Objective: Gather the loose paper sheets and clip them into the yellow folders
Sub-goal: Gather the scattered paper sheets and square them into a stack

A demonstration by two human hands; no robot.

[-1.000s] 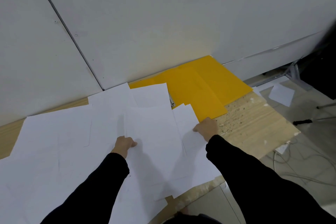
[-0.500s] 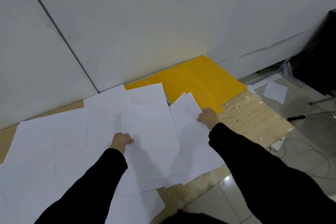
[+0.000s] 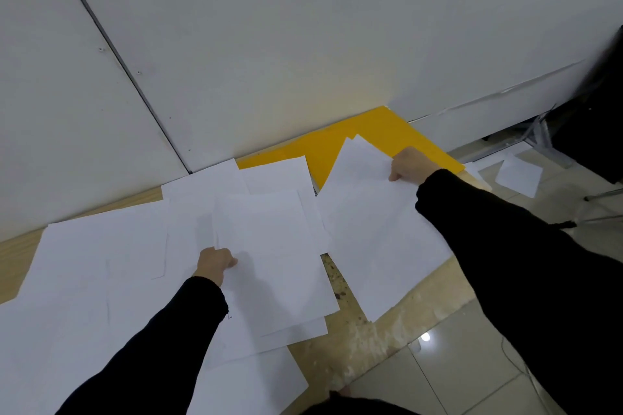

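Note:
Several white paper sheets (image 3: pixel 101 263) lie spread over a wooden table (image 3: pixel 354 340). My left hand (image 3: pixel 215 263) pinches the left edge of a small stack of sheets (image 3: pixel 276 263) at the table's middle. My right hand (image 3: pixel 409 165) grips the far edge of another bunch of sheets (image 3: pixel 374 229), lifted and pulled to the right. The yellow folders (image 3: pixel 377 131) lie against the wall at the back right, partly hidden under the papers and my right hand.
A grey panel wall (image 3: pixel 303 44) rises right behind the table. To the right the table ends above a tiled floor (image 3: pixel 472 364). One more white sheet (image 3: pixel 517 175) lies on that floor, near metal legs and a dark object (image 3: pixel 600 131).
My right hand has drawn its bunch of sheets away to the right and up over the folders, opening a gap of bare table between the two stacks. My left hand still holds its stack.

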